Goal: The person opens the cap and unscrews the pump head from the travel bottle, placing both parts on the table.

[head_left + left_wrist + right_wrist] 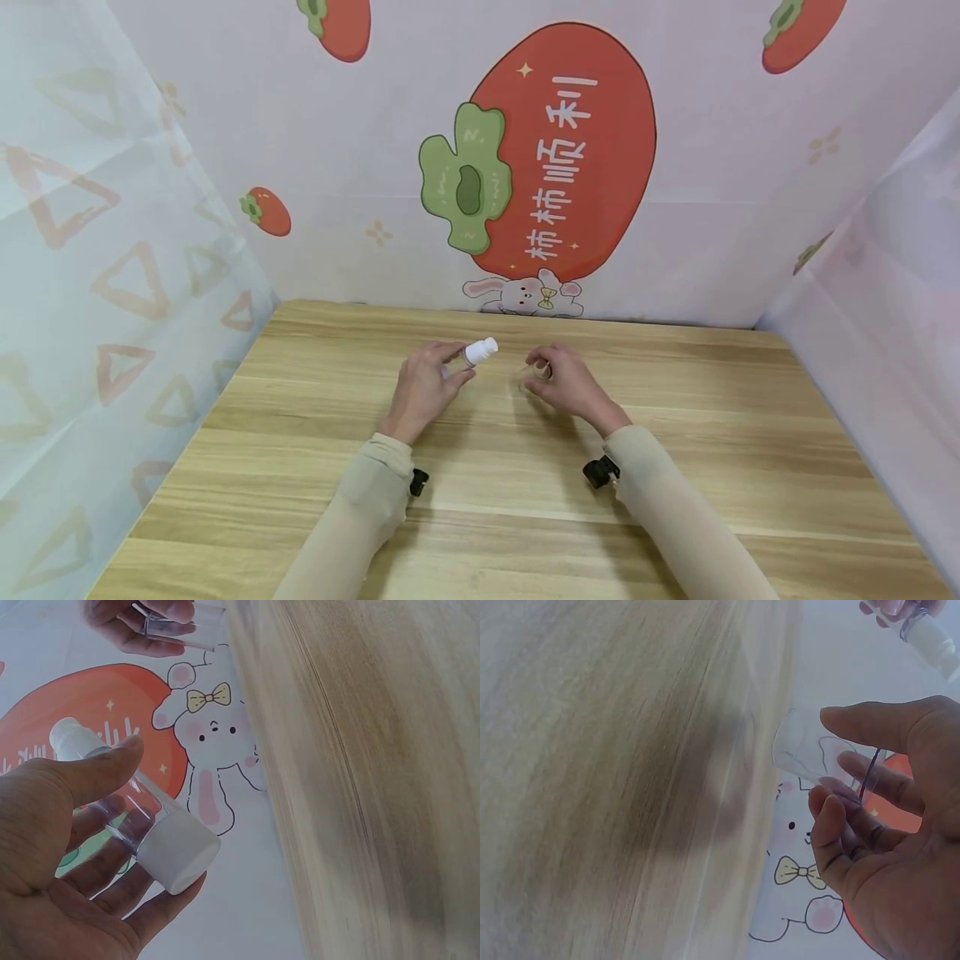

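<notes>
Fingers of our L hand point(423, 387) are bent loosely round a clear bottle point(142, 802): thumb laid across one side of the body, other digits spread w/ gaps btwn them along the opp. side, down toward the wide white base point(180, 853). So it's a light grasp, approx. half curled. We can't tell which fingertips actually press on the base. Bottle sits tilted, narrow white top point(481, 351) aimed up & toward our R side, above the tabletop point(480, 533).

Our R hand point(566, 385) has a clear cap point(802, 746) pinched btwn thumb & fingers. Thumb lies straight-ish on one side; the rest curl in on the other, a couple seen thru the plastic. Gap btwn thumb & fingers = approx. the cap's width, no more. Cap's see-thru, so we can't tell for sure which end is hollow.

Bottle & cap are apart, both nr the far edge of the wood, btwn our two hands, w/ bottle on L & cap on R. Pale sleeves point(352, 504) cover both forearms; a small black device point(600, 472) shows by the R wrist, another by the L.

Behind: white backdrop point(337, 142) w/ a big red fruit print point(607, 150) & a rabbit print point(522, 294) just above the table edge.
</notes>
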A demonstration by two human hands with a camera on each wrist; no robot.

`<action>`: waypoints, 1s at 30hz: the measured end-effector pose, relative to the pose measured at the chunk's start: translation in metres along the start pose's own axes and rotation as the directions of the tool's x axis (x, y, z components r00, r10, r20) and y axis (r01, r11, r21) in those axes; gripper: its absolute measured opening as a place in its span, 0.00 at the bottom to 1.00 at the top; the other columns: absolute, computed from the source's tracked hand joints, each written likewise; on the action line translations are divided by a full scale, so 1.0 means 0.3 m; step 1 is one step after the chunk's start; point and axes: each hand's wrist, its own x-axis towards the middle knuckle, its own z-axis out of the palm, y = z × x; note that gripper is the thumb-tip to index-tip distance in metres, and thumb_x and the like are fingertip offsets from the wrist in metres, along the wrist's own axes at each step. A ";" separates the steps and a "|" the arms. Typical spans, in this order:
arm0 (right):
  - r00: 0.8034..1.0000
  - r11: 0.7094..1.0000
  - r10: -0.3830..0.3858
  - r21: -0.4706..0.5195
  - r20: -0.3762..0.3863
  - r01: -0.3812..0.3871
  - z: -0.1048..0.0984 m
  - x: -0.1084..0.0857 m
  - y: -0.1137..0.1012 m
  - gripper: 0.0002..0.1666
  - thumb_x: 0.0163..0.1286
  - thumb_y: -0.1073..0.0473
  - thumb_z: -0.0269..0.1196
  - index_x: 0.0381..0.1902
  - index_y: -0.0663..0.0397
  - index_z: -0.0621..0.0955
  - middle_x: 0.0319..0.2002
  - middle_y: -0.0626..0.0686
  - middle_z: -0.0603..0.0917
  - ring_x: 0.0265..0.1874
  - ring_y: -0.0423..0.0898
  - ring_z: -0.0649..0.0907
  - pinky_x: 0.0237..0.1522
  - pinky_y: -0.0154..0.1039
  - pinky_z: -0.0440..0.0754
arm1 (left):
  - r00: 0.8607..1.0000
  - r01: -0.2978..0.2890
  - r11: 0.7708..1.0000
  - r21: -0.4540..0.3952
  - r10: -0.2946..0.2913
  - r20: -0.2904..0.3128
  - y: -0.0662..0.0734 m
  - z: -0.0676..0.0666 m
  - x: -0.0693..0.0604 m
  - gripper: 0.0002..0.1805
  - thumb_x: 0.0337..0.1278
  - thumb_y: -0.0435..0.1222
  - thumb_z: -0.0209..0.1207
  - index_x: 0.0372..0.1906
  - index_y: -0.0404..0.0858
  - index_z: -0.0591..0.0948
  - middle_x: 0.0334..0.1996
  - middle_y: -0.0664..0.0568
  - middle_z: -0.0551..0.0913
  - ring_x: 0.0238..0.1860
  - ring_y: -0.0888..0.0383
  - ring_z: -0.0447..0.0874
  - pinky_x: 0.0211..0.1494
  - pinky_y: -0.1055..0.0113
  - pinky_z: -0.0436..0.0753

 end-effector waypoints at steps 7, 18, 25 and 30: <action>0.999 1.000 0.030 -0.007 0.027 -0.030 0.014 0.016 0.008 0.17 0.63 0.61 0.74 0.48 0.59 0.84 0.42 0.54 0.79 0.39 0.49 0.79 0.44 0.45 0.82 | 1.000 -0.005 1.000 -0.006 0.005 0.000 0.000 0.003 0.001 0.21 0.44 0.34 0.79 0.48 0.36 0.89 0.43 0.43 0.89 0.41 0.48 0.88 0.43 0.51 0.85; 0.999 0.999 0.033 -0.033 0.038 -0.031 0.030 0.040 0.007 0.18 0.64 0.61 0.73 0.49 0.62 0.84 0.42 0.56 0.80 0.40 0.51 0.80 0.45 0.47 0.82 | 1.000 -0.010 1.000 -0.028 0.010 0.004 -0.001 0.007 0.001 0.21 0.45 0.34 0.79 0.47 0.36 0.89 0.43 0.41 0.89 0.42 0.47 0.89 0.43 0.50 0.85; 0.997 0.998 0.053 -0.028 0.050 -0.052 0.039 0.054 -0.004 0.19 0.64 0.61 0.73 0.50 0.60 0.84 0.42 0.54 0.80 0.43 0.50 0.79 0.46 0.47 0.81 | 1.000 -0.001 1.000 -0.019 0.001 0.012 -0.003 0.011 0.003 0.21 0.45 0.34 0.79 0.48 0.36 0.89 0.43 0.41 0.89 0.42 0.47 0.88 0.44 0.50 0.85; 0.997 0.998 0.058 -0.032 0.045 -0.057 0.047 0.064 -0.003 0.19 0.64 0.62 0.73 0.51 0.60 0.83 0.42 0.54 0.79 0.43 0.51 0.78 0.46 0.47 0.81 | 1.000 -0.009 1.000 -0.021 0.009 0.003 -0.002 0.014 0.001 0.22 0.44 0.33 0.79 0.48 0.36 0.88 0.43 0.42 0.89 0.41 0.46 0.88 0.43 0.51 0.84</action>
